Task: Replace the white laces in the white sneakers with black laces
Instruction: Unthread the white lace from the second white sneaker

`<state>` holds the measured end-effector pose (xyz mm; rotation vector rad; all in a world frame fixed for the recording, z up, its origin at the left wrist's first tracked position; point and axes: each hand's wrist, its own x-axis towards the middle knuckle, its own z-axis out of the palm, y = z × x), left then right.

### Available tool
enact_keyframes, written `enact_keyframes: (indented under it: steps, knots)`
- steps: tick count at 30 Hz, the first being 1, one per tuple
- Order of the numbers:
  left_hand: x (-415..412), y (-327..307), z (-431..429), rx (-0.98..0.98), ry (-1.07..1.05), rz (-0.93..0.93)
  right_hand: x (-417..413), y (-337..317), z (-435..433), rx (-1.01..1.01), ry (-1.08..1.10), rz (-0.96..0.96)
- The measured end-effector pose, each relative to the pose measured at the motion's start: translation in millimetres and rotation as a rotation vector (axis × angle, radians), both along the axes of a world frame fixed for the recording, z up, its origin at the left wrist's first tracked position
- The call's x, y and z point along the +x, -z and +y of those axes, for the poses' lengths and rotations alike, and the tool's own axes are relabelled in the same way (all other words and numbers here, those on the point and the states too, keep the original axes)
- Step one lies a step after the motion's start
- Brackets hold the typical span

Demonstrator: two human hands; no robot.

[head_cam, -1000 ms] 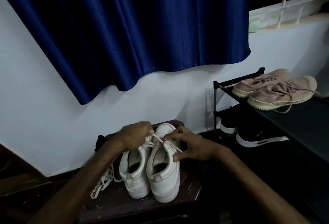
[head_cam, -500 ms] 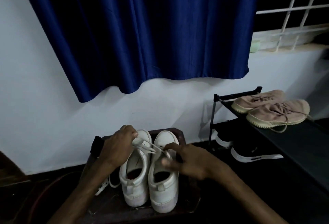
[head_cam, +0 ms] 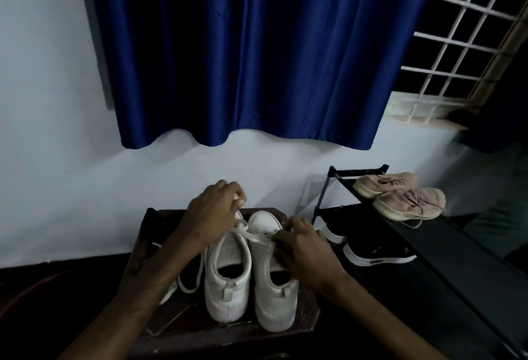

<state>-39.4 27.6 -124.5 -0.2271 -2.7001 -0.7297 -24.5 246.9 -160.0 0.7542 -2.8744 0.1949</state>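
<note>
Between the left hand and right hand stretches a white lace, pinched by both above the white sneakers.

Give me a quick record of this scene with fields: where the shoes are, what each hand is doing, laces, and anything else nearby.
Surface: dark wooden stool
Shoes: white sneakers, side by side, heels toward the camera
Left hand: grips the white lace, fingers curled
Right hand: pinches the same lace over the right-side shoe
Loose lace: lies on the stool, left of the pair
Shoe rack: pink sneakers on top, black sneakers below
Black laces: none in view
</note>
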Motion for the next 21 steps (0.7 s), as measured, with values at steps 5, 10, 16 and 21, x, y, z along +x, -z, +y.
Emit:
enact_keyframes:
  steps: [5, 10, 16, 21]
  knots:
    - [-24.0, 17.7, 25.0, 0.075, 0.499, -0.211, 4.9, -0.7, -1.1, -0.234, 0.068, -0.100]
    - [-26.3, 44.0, 25.1, 0.086, 0.613, -0.212, 3.3, 3.5, 2.0, -0.337, 0.057, -0.131]
    - [-26.2, 64.2, 23.7, 0.032, 0.510, -0.072, 2.8, 11.6, 8.7, -0.442, 0.049, -0.090]
    - [-26.0, 72.2, 27.9, 0.106, 0.433, -0.044, 2.1, 17.3, 5.8, -0.594, 0.058, -0.115]
